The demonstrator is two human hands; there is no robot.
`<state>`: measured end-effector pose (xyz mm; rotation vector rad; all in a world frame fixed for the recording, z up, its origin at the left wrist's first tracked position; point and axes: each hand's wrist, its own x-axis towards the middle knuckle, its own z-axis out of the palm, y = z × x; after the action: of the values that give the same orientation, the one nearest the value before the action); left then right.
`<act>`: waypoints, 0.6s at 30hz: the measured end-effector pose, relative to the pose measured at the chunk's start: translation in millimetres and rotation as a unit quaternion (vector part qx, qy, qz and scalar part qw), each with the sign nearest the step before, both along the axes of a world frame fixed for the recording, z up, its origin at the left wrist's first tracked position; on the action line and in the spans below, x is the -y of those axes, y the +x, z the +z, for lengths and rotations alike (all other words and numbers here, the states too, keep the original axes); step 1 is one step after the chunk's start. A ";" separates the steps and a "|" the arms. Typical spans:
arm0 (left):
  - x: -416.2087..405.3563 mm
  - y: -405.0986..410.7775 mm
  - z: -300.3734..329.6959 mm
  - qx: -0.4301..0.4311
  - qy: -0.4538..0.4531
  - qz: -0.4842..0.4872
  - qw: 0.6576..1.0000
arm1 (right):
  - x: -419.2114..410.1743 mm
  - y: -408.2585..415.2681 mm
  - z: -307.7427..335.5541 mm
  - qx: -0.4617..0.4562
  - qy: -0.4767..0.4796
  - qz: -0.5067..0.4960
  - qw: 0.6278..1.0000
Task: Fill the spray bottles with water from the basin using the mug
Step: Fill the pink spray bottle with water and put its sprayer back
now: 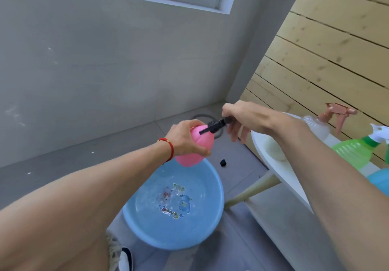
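Both forearms bare, no sleeves in frame. Left wrist: thin red cord bracelet (168, 146) with one small gold bead on top. Right hand (242, 117) and left hand (185, 140): no rings or gloves visible. Bottom centre of frame: speckled light fabric edge (113, 249), plus a white shoe with dark trim (125, 260).

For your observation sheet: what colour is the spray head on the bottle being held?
Black, on the pink bottle; head view.

Basin (147, 224) left of table (280, 178).
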<state>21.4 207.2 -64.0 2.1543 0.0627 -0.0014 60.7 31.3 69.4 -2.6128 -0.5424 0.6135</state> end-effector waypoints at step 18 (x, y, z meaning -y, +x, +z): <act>-11.2 2.2 4.9 0.024 0.050 -0.013 0.998 | 11.2 7.3 1.2 -0.002 -0.049 0.091 0.995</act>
<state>23.6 218.4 -59.0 2.2529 0.0067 0.0383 68.1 20.1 70.6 -2.6721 -0.7735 0.7180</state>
